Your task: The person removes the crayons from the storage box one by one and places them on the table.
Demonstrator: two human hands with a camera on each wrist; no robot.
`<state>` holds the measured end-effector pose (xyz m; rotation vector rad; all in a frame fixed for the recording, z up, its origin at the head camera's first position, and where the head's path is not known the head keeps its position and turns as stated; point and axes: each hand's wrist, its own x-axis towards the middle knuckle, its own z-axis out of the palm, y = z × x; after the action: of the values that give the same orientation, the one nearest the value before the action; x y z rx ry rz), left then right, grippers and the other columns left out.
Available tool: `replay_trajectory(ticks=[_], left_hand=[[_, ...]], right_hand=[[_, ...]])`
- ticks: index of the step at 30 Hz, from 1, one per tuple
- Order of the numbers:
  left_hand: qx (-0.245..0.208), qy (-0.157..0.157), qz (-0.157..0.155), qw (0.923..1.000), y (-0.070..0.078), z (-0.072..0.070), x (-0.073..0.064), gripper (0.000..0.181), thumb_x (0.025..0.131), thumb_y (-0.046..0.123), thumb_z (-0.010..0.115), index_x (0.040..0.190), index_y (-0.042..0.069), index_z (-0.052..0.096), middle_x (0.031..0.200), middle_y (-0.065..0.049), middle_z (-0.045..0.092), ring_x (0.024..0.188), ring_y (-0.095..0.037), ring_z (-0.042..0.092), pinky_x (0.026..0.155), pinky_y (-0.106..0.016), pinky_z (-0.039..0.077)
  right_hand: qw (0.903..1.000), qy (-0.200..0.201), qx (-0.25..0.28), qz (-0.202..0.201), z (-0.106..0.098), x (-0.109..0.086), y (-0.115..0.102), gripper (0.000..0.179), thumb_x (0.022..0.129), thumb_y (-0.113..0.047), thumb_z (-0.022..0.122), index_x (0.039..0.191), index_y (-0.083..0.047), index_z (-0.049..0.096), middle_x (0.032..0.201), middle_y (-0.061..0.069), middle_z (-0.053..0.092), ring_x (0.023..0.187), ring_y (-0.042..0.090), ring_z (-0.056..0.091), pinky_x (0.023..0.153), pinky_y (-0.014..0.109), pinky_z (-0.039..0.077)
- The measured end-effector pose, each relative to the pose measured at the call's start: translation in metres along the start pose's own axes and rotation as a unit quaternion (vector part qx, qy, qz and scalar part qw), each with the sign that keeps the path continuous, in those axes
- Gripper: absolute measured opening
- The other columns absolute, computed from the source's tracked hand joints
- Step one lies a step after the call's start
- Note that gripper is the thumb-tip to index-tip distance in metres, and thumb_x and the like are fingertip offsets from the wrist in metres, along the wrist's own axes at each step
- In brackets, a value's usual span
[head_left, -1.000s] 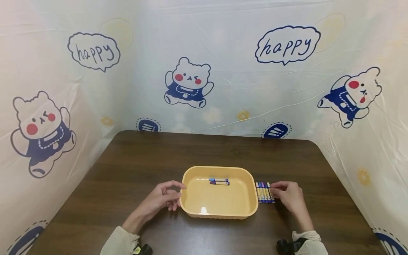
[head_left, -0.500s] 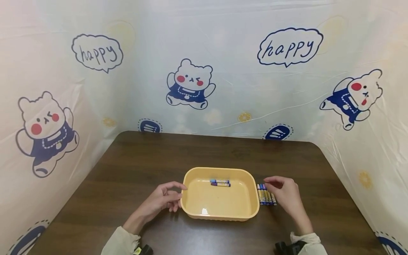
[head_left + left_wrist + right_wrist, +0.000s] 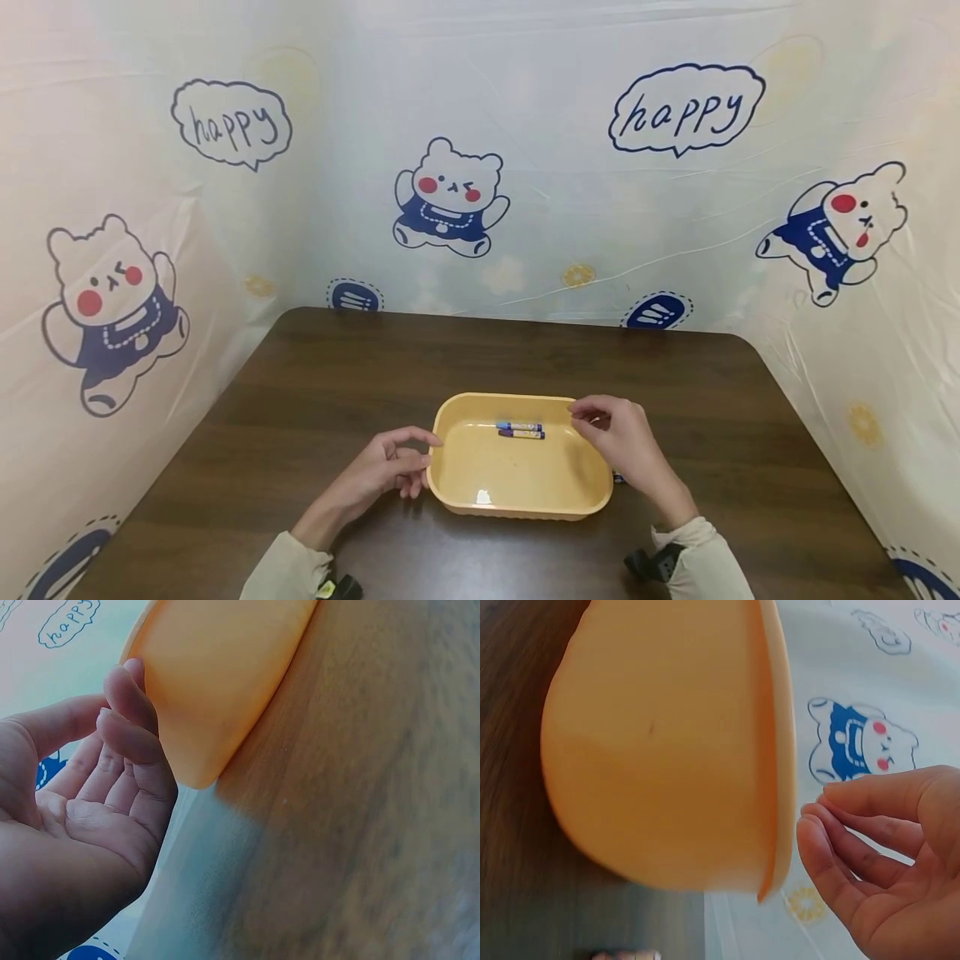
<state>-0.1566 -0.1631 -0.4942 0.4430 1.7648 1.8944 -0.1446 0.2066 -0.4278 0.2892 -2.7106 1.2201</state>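
Observation:
Two crayons lie side by side in the yellow tray (image 3: 517,508), one light blue (image 3: 521,427) and one dark purple (image 3: 522,434). My left hand (image 3: 378,468) holds the tray's left rim, index finger over the edge and thumb outside. In the left wrist view its fingertips meet the tray wall (image 3: 225,682). Over the back right corner of the tray hovers my right hand (image 3: 622,433), its fingers loosely bent. The right wrist view shows nothing between those fingers. A row of crayons (image 3: 618,478) right of the tray is mostly hidden under this hand.
The tray stands on a dark brown wooden table (image 3: 337,375). A pale printed curtain (image 3: 540,100) encloses the back and both sides. In the right wrist view, crayon ends (image 3: 626,955) show at the bottom edge.
My right hand has left the row of crayons, rising and moving left to the tray's back right corner. The left hand stays at the rim, and the two crayons in the tray keep their place.

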Motion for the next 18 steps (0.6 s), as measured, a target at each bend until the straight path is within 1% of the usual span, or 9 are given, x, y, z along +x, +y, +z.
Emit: replay_trajectory(ticks=[10, 15, 18], left_hand=[[-0.008, 0.002, -0.004, 1.0, 0.001, 0.001, -0.001, 0.039, 0.098, 0.004, 0.059, 0.131, -0.013, 0.047, 0.073, -0.01, 0.068, 0.059, -0.015, 0.061, 0.053, -0.022, 0.048], [-0.006, 0.004, -0.004, 1.0, 0.0, 0.001, -0.001, 0.04, 0.098, 0.006, 0.06, 0.131, -0.012, 0.047, 0.073, -0.008, 0.068, 0.059, -0.015, 0.061, 0.053, -0.023, 0.048], [-0.004, 0.002, 0.001, 1.0, 0.0, 0.001, 0.0, 0.04, 0.098, 0.007, 0.06, 0.131, -0.012, 0.047, 0.073, -0.007, 0.068, 0.059, -0.015, 0.061, 0.053, -0.023, 0.048]], right_hand=[[0.9996, -0.009, 0.008, -0.025, 0.023, 0.012, -0.013, 0.016, 0.083, 0.0, 0.078, 0.096, -0.008, 0.076, 0.092, 0.002, 0.073, 0.083, 0.014, 0.066, 0.078, 0.036, 0.058], [0.999, -0.028, 0.019, -0.03, 0.038, 0.018, -0.013, 0.014, 0.083, 0.002, 0.077, 0.094, -0.006, 0.076, 0.09, 0.003, 0.073, 0.082, 0.015, 0.067, 0.077, 0.036, 0.058], [0.9972, -0.046, 0.011, -0.058, 0.048, 0.021, -0.007, 0.011, 0.083, 0.004, 0.075, 0.092, -0.003, 0.075, 0.086, 0.002, 0.072, 0.078, 0.014, 0.066, 0.073, 0.031, 0.058]])
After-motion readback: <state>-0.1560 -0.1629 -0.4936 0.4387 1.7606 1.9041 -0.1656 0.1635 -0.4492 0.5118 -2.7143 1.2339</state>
